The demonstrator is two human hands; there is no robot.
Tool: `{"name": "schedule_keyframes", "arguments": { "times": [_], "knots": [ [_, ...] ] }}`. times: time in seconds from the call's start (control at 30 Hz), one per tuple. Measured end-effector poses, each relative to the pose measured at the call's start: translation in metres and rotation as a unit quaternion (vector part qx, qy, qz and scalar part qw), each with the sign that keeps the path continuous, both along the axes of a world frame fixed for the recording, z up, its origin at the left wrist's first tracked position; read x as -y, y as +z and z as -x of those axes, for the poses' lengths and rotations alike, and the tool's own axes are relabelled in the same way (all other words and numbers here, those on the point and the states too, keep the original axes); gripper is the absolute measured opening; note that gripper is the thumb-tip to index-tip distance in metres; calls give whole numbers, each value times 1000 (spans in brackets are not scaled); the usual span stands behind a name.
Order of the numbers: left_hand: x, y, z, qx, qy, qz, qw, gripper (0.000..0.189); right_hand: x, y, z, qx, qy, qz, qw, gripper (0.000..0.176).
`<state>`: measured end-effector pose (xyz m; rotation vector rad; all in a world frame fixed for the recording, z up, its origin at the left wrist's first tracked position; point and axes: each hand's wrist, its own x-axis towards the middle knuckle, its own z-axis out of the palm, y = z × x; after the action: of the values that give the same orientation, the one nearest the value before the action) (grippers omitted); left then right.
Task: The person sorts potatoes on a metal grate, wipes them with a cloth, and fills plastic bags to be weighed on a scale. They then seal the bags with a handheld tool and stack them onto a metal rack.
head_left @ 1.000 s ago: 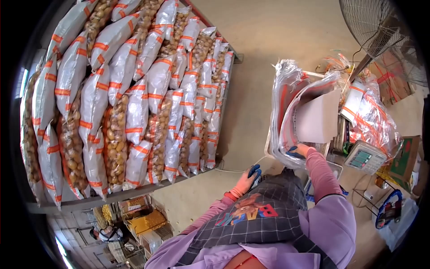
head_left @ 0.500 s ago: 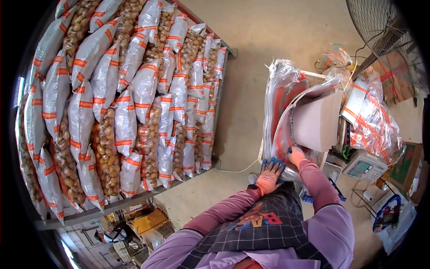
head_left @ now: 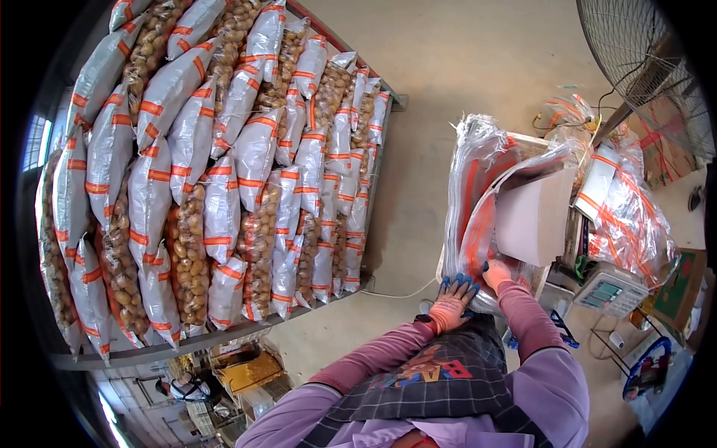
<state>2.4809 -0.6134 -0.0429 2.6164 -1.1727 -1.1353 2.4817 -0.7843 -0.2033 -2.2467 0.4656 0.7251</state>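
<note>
A thick pile of white mesh-plastic sacks with orange stripes hangs in front of me, its near end by my apron. My left hand, in an orange glove with blue fingertips, lies on that near end with its fingers spread. The nearest sack curves around a pale pink chute. My right hand is closed at the sack's lower edge, just below the chute; its fingers are curled around the plastic.
To the left stands a rack stacked with filled potato sacks. On the right are a digital scale, a heap of clear and orange-striped plastic and a wire-caged fan. Another person is at lower left. A cable crosses the floor.
The whole view has shifted slightly, with the rack and sacks now lower and farther right. My hands keep nearly the same places on the sacks.
</note>
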Motion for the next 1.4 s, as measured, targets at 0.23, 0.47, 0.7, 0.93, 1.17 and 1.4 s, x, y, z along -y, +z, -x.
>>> {"name": "schedule_keyframes", "arguments": {
  "times": [0.23, 0.47, 0.7, 0.93, 1.17, 1.4],
  "knots": [
    [2, 5, -5, -1, -12, -5, 1000, 85, 5, 9, -2, -23, 4, 1, 1000, 23],
    [-3, -4, -4, -13, -10, 8, 1000, 85, 4, 15, -3, -16, -5, -8, 1000, 23],
    [-1, 2, -6, -14, -18, -10, 1000, 86, 3, -7, -7, 21, -5, 10, 1000, 22],
    [-12, -3, -7, -4, -5, -17, 1000, 83, 43, 5, -6, -9, 52, -188, 981, 44],
    [-11, 1, 0, 34, -26, -15, 999, 78, 4, 3, 3, 9, 66, 52, 996, 44],
    [-17, -2, 1, 53, -11, -17, 998, 78, 16, 95, -40, 20, -82, -290, 953, 31]
  ]
}}
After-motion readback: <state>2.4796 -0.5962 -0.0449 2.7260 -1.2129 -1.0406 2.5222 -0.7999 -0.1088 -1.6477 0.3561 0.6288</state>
